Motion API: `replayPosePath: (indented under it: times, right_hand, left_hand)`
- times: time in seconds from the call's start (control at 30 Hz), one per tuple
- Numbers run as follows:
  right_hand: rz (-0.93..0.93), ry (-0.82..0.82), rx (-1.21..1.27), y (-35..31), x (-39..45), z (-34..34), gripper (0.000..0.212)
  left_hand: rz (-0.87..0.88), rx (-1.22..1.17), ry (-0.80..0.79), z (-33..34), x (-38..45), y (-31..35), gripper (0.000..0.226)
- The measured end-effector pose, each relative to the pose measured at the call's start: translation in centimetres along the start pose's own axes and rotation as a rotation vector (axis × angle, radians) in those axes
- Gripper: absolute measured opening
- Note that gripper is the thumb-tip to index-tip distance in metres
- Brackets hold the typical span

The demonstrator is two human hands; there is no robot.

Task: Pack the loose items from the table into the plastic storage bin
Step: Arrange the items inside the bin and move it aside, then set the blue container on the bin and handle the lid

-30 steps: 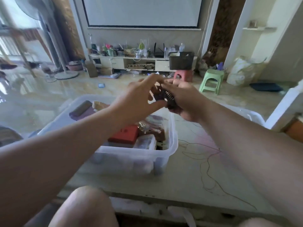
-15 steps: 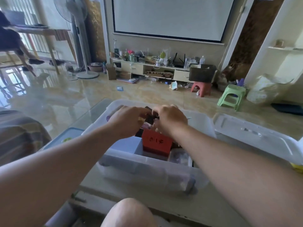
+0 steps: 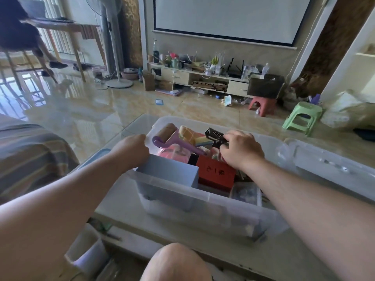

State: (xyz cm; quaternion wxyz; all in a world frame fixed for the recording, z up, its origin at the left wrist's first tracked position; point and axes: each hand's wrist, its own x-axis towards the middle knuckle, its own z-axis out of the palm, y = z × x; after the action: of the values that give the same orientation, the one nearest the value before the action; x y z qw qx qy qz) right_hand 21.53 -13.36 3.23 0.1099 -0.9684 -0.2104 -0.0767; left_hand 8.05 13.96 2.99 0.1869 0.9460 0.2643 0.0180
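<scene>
A clear plastic storage bin (image 3: 203, 197) stands on the table in front of me, full of items. Inside lie a purple-handled roller (image 3: 170, 136), a grey-blue box (image 3: 172, 171), a red box (image 3: 216, 174), a roll of tape (image 3: 187, 131) and a small clear container (image 3: 246, 192). My right hand (image 3: 241, 149) is shut on a black comb-like clip (image 3: 216, 136), holding it over the bin's far side. My left hand (image 3: 132, 148) grips the bin's left rim, fingers curled over it.
The bin's clear lid (image 3: 332, 165) lies on the table to the right. A green stool (image 3: 302, 116) and a red stool (image 3: 262, 105) stand on the floor beyond. A white bucket (image 3: 87, 252) sits below the table's front edge, my knee (image 3: 176, 262) beside it.
Both hands held the black clip together above the bin. Now the left hand has let go and moved to the bin's left rim; the right hand alone holds the clip, lower inside.
</scene>
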Motion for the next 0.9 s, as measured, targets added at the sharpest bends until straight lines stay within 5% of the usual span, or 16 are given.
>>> replayPosePath:
  times: [0.23,0.4,0.63,0.9]
  right_hand:
    - [0.201,-0.028,-0.244,3.2,0.0,-3.3,0.05]
    - [0.16,-0.157,-0.406,8.8,0.1,-5.0,0.036]
    - [0.179,-0.058,-0.252,15.9,-1.8,-4.6,0.004]
    - [0.262,-0.039,-0.26,16.5,-4.6,-5.2,0.032]
  left_hand:
    - [0.071,-0.037,0.016,1.2,-1.0,2.2,0.045]
    - [0.146,-0.083,-0.009,3.2,-1.1,6.3,0.036]
    - [0.269,-0.029,-0.077,6.5,-2.2,14.0,0.03]
    - [0.283,-0.26,-0.181,5.3,-3.7,13.5,0.034]
